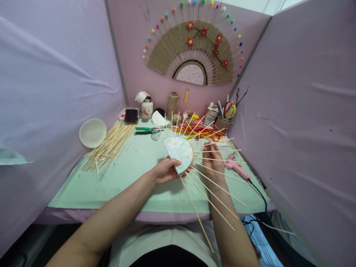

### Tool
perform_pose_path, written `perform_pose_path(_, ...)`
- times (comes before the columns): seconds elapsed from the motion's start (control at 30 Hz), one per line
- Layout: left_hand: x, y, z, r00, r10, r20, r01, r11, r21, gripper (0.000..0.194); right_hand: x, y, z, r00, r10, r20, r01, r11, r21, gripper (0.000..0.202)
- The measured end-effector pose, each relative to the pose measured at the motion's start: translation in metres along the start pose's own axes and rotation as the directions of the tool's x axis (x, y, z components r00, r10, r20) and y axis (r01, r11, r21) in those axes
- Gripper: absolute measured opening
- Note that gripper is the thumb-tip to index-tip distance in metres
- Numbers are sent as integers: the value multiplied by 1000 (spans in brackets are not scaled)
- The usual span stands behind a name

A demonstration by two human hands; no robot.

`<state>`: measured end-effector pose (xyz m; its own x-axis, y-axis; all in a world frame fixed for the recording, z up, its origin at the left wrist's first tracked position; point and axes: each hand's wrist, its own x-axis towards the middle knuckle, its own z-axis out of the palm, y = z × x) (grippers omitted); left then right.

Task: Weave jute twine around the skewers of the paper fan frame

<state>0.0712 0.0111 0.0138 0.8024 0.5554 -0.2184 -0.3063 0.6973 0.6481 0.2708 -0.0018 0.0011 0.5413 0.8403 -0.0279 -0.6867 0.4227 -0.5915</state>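
A pale blue half-disc with a floral print (179, 151) is held above the green tabletop, its straight edge facing left. Thin wooden sticks (214, 184) fan out from its curved rim, upward, right and down toward me. My left hand (167, 170) grips the lower corner, thumb on the printed face and fingers underneath. Behind the right-hand sticks is my right hand (213, 157), fingers bent and raised near a stick; its fingertips are partly hidden, and what they hold, if anything, is too small to make out.
Loose sticks (111, 146) and a white bowl (92, 133) lie left. Green-handled pliers (144, 130), red and yellow stems (200, 130) and jars stand or lie behind. A pink glue gun (237, 167) is right. A large decorated fan (194, 48) hangs on the back wall.
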Motion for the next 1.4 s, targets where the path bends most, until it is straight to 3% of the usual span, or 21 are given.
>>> perform_pose_path(0.23,0,3,-2,999,-9,36,10,999,-42,37,-1,-3,-1,999,-45,14,44,996,74,17)
perform_pose_path(0.63,2,2,-3,999,-9,-48,5,997,-71,25,0,-7,-4,998,-33,53,29,997,75,21)
perform_pose_path(0.83,2,10,-4,991,67,-113,-81,989,-124,25,1,-11,-6,998,46,34,-49,994,98,18)
perform_pose_path(1.0,3,19,-7,978,153,-143,-181,959,-217,23,-3,-13,-5,987,75,142,-87,993,79,21)
perform_pose_path(1.1,5,24,-10,949,229,-218,-276,936,-217,19,-7,-14,-3,981,45,187,-56,997,56,20)
perform_pose_path(1.23,7,30,-12,871,348,-347,-415,898,-143,18,-11,-18,-1,968,6,252,-20,998,55,15)
perform_pose_path(1.4,8,32,-11,792,398,-462,-463,886,-31,20,-12,-24,-3,945,-58,322,32,996,84,12)
